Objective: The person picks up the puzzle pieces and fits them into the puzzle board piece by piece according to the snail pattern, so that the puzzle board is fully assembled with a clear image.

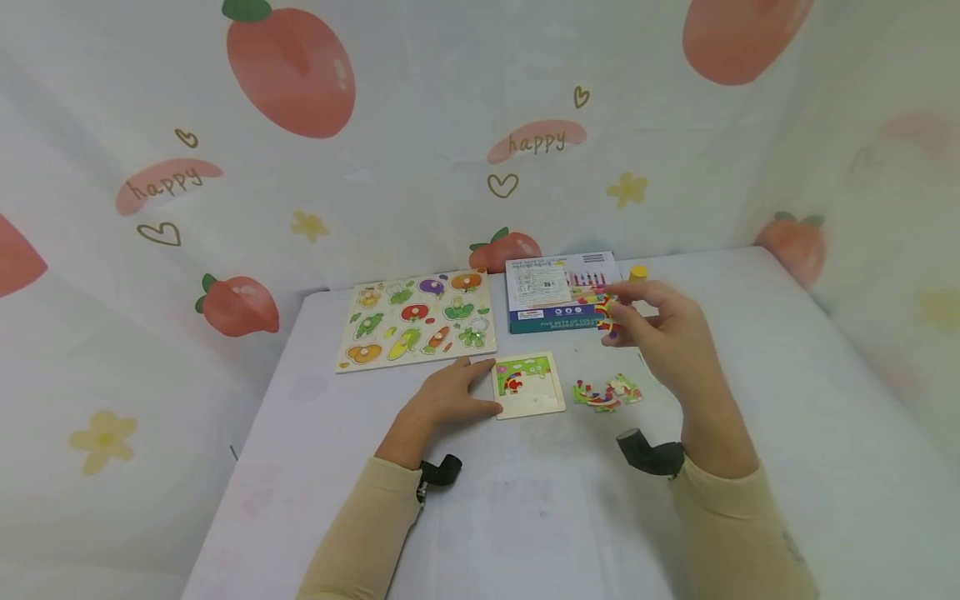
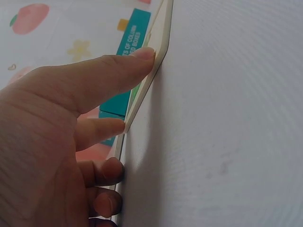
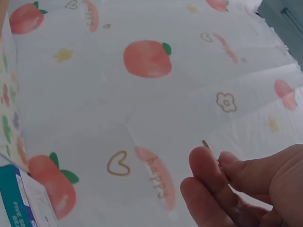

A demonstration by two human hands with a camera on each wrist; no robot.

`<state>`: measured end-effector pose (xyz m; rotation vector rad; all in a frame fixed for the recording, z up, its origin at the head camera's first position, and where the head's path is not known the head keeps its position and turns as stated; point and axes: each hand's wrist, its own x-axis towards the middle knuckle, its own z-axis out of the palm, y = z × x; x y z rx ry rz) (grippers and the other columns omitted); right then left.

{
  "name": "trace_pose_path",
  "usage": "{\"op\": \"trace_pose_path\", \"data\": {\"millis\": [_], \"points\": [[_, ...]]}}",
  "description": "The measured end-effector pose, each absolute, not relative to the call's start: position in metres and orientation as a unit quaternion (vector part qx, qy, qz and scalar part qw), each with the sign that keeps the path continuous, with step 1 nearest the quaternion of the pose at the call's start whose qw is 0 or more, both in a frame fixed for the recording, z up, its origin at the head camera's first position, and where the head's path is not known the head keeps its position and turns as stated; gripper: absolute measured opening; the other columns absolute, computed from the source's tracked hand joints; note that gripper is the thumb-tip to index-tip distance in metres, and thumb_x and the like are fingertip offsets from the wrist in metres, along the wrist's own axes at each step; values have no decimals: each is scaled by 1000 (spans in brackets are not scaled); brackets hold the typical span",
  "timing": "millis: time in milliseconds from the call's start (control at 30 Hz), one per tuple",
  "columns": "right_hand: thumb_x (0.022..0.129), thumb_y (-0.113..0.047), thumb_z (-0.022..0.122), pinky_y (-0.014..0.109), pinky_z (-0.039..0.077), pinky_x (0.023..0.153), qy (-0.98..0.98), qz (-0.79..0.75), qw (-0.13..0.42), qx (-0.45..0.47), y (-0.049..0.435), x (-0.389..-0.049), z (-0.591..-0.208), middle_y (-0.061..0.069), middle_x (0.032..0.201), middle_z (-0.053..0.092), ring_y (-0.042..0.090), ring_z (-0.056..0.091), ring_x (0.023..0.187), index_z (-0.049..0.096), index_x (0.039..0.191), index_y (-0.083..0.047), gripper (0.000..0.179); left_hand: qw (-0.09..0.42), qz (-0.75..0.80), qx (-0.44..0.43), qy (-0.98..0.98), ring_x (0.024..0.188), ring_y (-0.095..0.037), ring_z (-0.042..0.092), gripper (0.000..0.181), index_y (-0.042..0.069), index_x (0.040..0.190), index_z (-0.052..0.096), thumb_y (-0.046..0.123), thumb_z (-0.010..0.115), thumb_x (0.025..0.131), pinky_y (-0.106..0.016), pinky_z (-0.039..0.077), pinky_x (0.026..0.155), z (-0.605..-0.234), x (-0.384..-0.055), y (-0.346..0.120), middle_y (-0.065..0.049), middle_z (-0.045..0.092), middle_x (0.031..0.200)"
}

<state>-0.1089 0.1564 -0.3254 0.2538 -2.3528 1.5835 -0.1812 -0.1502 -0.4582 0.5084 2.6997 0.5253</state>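
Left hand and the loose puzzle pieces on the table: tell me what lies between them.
In the head view, the puzzle tray lies between the left hand, which touches it, and the loose pieces, which lie apart from it.

I can count two hands, a left hand [image 1: 453,392] and a right hand [image 1: 671,333], with one puzzle piece [image 1: 605,310] in the right grip, plus two sleeves [image 1: 367,533] and two black wrist mounts [image 1: 648,457]. Then there's one square puzzle tray [image 1: 536,395], one vegetable board [image 1: 392,315], one box [image 1: 543,293], one yellow object [image 1: 638,272]. The heap of loose pieces [image 1: 604,395] overlaps too much for me to number.
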Motion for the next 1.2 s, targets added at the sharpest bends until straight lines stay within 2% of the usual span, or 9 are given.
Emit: {"op": "trace_pose_path", "data": {"millis": [233, 367, 467, 667, 833, 1100, 1200], "points": [[98, 2, 65, 23, 57, 79, -811, 572, 69, 100, 142, -116, -333, 15, 128, 54, 26, 74, 91, 59, 143, -3, 46, 173, 190, 179, 950, 104, -23, 52, 86, 30, 157, 45, 61, 76, 83, -48, 47, 100, -458, -181, -150, -6, 54, 132], [98, 2, 66, 23, 56, 84, -817, 566, 31, 105, 133, -120, -337, 13, 138, 53, 31, 73, 98, 57, 146, -4, 49, 177, 190, 177, 949, 103, -23, 52, 87, 30, 157, 45, 61, 77, 82, -48, 48, 99, -458, -180, -150, -5, 54, 130], [97, 2, 66, 28, 57, 85, -814, 569, 14, 114, 127, -123, -342, 13, 139, 52, 34, 72, 99, 58, 144, -3, 48, 176, 187, 178, 950, 103, -23, 51, 87, 30, 157, 45, 61, 77, 82, -48, 48, 100, -459, -180, -150, -5, 53, 130], [98, 0, 67, 34, 58, 86, -820, 560, -24, 116, 115, -131, -355, 11, 130, 55, 33, 71, 102, 61, 144, -9, 47, 177, 181, 177, 951, 106, -24, 52, 86, 31, 157, 45, 61, 76, 83, -49, 47, 101, -456, -180, -150, -6, 53, 135], [98, 0, 67, 35, 58, 85, -819, 557, -75, 116, 105, -139, -368, 13, 125, 57, 29, 71, 99, 60, 143, -6, 46, 179, 182, 175, 951, 108, -24, 53, 86, 31, 157, 44, 62, 75, 83, -50, 46, 102, -455, -181, -149, -7, 53, 137], [98, -5, 69, 37, 57, 89, -833, 527, -119, 116, 98, -151, -395, 14, 127, 58, 28, 67, 102, 63, 140, -6, 43, 179, 182, 174, 951, 108, -24, 52, 86, 32, 157, 44, 63, 75, 83, -50, 46, 102, -455, -181, -150, -6, 53, 136], [97, -9, 71, 35, 56, 86, -851, 496, -128, 115, 97, -156, -406, 11, 126, 59, 26, 62, 101, 65, 138, -7, 41, 181, 184, 174, 950, 107, -24, 52, 86, 32, 157, 45, 63, 75, 82, -51, 47, 102, -455, -181, -150, -6, 54, 135]]}}
